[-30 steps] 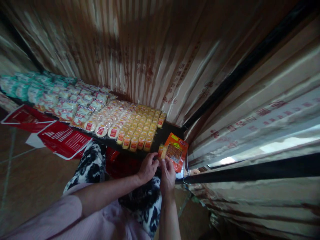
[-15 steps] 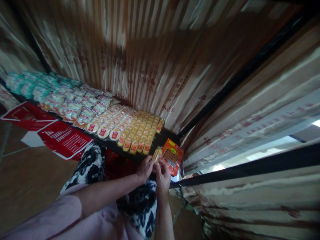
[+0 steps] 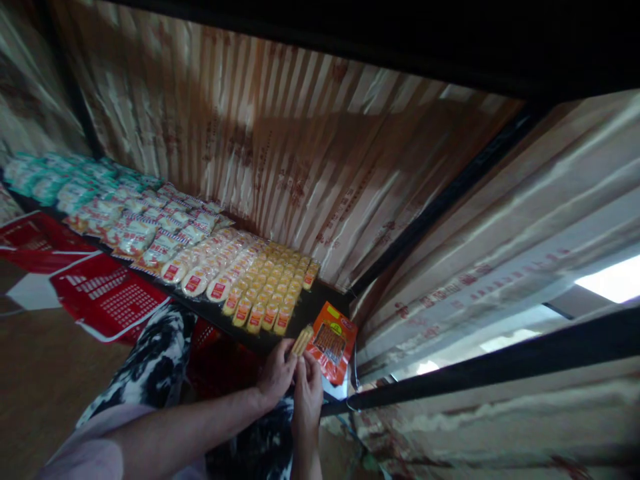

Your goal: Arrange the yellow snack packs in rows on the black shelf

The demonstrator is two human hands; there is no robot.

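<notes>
Between my hands is a small yellowish wrapped snack cake, tilted upward. My left hand has its fingers closed on the cake's left side. From below, my right hand pinches its lower end. Just behind and to the right lies an orange packet with a brown printed panel, at the shelf's right end. Left of my hands, rows of small yellow wrapped cakes with red-and-white labels stand on the dark shelf.
Further left are round white wrapped cakes, white printed bags and green-and-white bags. Red baskets sit below the shelf's front edge. Printed plastic sheeting hangs behind, and a dark bar runs along the right.
My view has tilted up and shifted, so the shelf and hands appear lower and further left. Both hands still hold the cake, which now leans more to the right.
</notes>
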